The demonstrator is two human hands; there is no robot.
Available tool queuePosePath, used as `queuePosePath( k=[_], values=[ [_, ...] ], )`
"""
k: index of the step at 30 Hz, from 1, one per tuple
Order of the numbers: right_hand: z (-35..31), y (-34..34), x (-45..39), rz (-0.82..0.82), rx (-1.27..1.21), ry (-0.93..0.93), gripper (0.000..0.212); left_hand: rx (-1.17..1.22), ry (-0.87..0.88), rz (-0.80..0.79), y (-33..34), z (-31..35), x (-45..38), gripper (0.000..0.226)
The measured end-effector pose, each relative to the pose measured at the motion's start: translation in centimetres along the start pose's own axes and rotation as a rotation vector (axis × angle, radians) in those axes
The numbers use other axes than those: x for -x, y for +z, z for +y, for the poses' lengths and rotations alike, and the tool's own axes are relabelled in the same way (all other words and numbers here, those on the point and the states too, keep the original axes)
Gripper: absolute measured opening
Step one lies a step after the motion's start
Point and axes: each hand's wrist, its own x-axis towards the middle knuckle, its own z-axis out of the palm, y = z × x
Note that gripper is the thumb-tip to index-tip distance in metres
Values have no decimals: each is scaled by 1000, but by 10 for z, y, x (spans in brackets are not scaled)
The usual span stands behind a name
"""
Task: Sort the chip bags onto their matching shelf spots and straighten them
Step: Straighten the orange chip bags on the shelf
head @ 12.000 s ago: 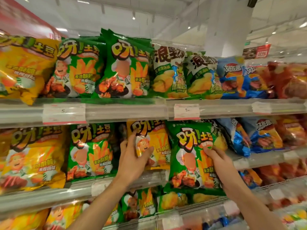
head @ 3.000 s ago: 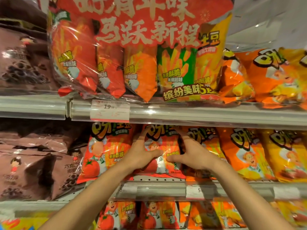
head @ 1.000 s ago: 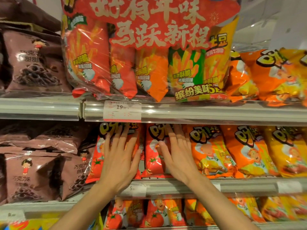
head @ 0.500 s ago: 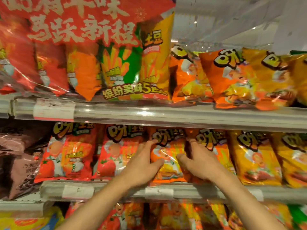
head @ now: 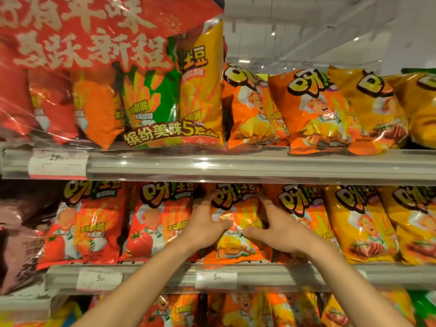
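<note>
Since half a second ago, little has shifted: the orange chip bag is still held by the left hand and right hand (thumbs pinching its front, fingers tucked round its sides). Straightening seems underway; squaring it upright beside the red bags is probably needed next.

A shop: price-tagged shelves of chip bags.

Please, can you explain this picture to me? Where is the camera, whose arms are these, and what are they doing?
No machine here: a person wears a camera on the head, looking forward and down, so the two bare arms are the person's own. It is a shop shelf with rows of chip bags. The left hand and the right hand hold the two sides of one orange bag on the middle shelf, fingers curled at its edges, thumbs on its front. Left of it stand red bags, right of it yellow bags. White price tags sit on the shelf rail.
</note>
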Motion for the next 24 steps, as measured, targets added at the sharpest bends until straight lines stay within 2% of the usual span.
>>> queuePosePath(
  k=[4,7,10,15,20,24],
  values=[
    [4,-4,-4,-36,-243,-31,98,-13,45,50,-1,-2,3,52],
    [5,-3,-9,-13,-288,-62,107,-5,44,39,-4,-1,5,73],
    [7,1,-14,31,-354,-81,112,16,52,51,-7,-5,4,77],
    [12,1,-14,93,-384,-82,109,82,70,-49,-12,-5,6,78],
    [24,3,-20,118,-458,-101,110,76,99,-99,-15,-3,7,90],
    [28,3,-24,95,-577,-115,104,123,13,-168,-19,-4,4,87]
  ],
)
